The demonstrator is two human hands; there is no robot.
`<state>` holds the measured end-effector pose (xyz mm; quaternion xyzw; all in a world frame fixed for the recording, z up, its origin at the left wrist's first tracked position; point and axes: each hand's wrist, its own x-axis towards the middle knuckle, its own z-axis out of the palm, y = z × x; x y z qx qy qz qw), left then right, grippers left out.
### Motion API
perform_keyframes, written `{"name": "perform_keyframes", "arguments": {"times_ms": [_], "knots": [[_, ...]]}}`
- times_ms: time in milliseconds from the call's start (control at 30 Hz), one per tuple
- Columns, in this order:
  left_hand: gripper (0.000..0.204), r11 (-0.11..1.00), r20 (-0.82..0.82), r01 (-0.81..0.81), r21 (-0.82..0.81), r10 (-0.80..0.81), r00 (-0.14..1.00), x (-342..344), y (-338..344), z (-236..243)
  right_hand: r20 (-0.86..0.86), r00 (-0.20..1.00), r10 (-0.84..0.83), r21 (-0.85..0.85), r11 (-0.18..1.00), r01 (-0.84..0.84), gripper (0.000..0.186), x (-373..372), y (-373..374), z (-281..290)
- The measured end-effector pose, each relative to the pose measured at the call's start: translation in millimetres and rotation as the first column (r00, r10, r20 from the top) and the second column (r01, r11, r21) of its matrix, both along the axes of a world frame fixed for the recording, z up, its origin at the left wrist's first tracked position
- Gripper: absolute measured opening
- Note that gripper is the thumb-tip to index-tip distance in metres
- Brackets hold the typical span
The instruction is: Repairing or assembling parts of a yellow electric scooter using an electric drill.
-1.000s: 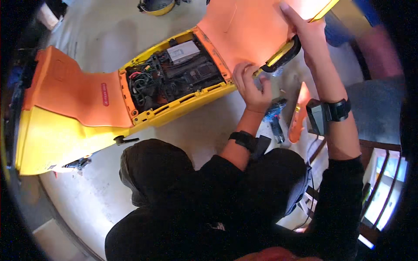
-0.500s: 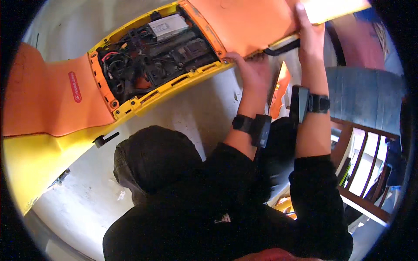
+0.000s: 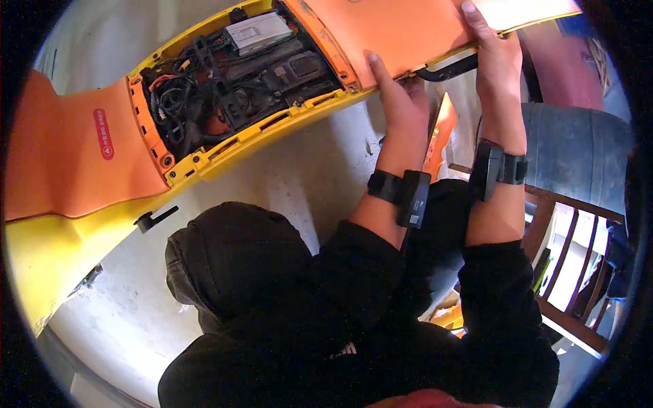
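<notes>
A long yellow and orange vehicle-like body crosses the upper part of the view. Its open compartment holds dark wiring, a silver box and black parts. To the right of this opening is an orange panel. My left hand holds the panel's near edge beside the compartment, thumb on top and fingers curled beneath, partly hidden. Farther right, my right hand grips the same edge with its thumb on the upper face. Between my hands, a black bar shows under the edge.
An orange, pointed piece stands below my hands. At the right are a blue-grey rounded drum-like object and a brown slatted rack. A short black lever sticks out from the body's side. Black hooded clothing fills the lower middle.
My left hand has shifted right, away from the compartment corner, and its thumb now lies on the panel's face. My right hand remains at the edge. The whole view has shifted slightly.
</notes>
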<state>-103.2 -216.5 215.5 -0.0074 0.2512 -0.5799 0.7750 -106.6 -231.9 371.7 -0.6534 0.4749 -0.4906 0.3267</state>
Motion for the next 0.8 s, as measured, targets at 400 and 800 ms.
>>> {"name": "perform_keyframes", "arguments": {"times_ms": [400, 800], "knots": [[0.081, 0.961, 0.076, 0.275, 0.022, -0.276, 0.958, 7.9, 19.1, 20.0, 0.2, 0.959, -0.201, -0.01, 0.978, 0.207, 0.045, -21.0, -29.3, -26.9], [0.036, 0.816, 0.94, -0.469, 0.337, -0.319, 0.121, 119.3, -6.9, 48.5, 0.733, 0.643, -0.223, 0.291, 0.957, 0.001, 0.059, -55.4, -63.5, -50.3]]}}
